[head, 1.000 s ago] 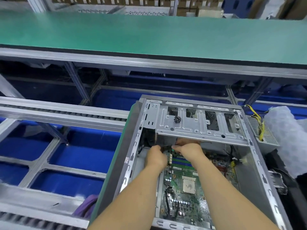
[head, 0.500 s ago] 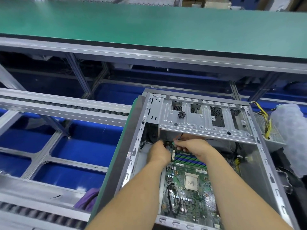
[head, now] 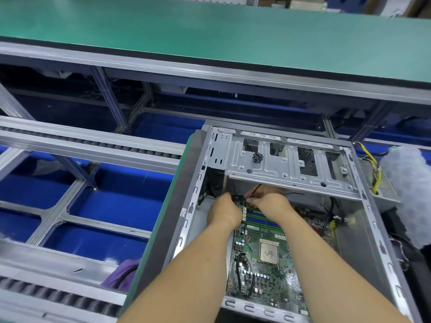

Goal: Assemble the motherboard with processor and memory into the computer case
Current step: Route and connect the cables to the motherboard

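Observation:
A grey computer case (head: 363,201) lies open on its side. Inside it sits the green motherboard (head: 254,264) with a square processor (head: 269,252) and blue and green memory slots (head: 261,219). Both hands work at the board's far edge, just under the drive cage (head: 286,166). My left hand (head: 224,212) has its fingers curled at a small black cable connector. My right hand (head: 268,201) pinches thin red and black wires (head: 255,188). The fingertips are partly hidden.
A clump of small black screws (head: 257,157) rests on the drive cage. A power supply with yellow cables (head: 375,173) and white bubble wrap (head: 410,190) lie right of the case. A roller conveyor (head: 93,145) runs left, a green bench (head: 210,36) beyond. Purple cloth (head: 123,273) lies at lower left.
The view has shifted slightly, so the case sits lower right in the frame. Both hands stay at the board's far edge, working the wires.

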### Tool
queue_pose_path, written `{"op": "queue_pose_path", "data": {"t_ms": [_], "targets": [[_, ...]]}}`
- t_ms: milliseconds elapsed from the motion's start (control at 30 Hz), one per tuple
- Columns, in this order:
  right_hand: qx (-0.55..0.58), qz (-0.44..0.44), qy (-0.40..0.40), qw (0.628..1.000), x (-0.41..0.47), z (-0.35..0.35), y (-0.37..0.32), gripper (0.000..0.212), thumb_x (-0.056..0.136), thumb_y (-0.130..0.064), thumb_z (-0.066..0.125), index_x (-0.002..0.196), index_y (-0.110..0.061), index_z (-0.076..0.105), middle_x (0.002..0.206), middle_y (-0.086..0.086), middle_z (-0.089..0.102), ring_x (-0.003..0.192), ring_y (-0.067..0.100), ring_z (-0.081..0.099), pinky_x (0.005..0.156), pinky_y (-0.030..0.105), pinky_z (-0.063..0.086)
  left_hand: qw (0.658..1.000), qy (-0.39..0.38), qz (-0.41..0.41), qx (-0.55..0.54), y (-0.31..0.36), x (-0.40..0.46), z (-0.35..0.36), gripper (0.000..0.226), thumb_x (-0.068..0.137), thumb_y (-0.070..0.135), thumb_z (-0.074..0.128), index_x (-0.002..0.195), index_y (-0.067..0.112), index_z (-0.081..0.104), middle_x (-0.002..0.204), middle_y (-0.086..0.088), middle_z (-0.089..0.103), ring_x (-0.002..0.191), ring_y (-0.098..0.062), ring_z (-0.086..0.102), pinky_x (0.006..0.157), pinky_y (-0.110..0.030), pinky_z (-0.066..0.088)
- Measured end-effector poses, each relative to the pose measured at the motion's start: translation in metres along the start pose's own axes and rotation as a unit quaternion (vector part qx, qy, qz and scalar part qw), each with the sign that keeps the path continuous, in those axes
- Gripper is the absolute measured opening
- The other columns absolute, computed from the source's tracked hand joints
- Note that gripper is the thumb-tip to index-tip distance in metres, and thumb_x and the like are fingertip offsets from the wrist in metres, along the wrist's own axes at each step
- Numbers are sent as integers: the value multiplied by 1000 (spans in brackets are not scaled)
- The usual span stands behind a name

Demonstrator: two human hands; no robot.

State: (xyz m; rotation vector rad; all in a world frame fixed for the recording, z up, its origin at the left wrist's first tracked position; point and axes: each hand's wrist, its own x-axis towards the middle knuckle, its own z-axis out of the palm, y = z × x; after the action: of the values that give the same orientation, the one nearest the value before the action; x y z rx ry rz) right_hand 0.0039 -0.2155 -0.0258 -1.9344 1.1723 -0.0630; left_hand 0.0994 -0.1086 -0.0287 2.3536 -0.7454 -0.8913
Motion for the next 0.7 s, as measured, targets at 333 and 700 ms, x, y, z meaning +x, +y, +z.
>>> {"op": "queue_pose_path", "data": {"t_ms": [333,700], "targets": [[-52,-7,19,998,6,7,2,4,93,-25,72,94,-29,72,85,-11,67,75,5,61,63,14,44,1000,-2,1,21,2,0,0,24,94,14,49,118,14,55,118,-10,62,105,-32,60,88,-45,55],[-41,-19,18,999,7,12,1,9,90,-22,74,83,-26,70,81,-5,73,81,14,70,70,21,53,1000,6,11,15,-4,0,3,27,93,13,51,119,17,56,119,-9,63,105,-32,61,86,-43,55]]}}
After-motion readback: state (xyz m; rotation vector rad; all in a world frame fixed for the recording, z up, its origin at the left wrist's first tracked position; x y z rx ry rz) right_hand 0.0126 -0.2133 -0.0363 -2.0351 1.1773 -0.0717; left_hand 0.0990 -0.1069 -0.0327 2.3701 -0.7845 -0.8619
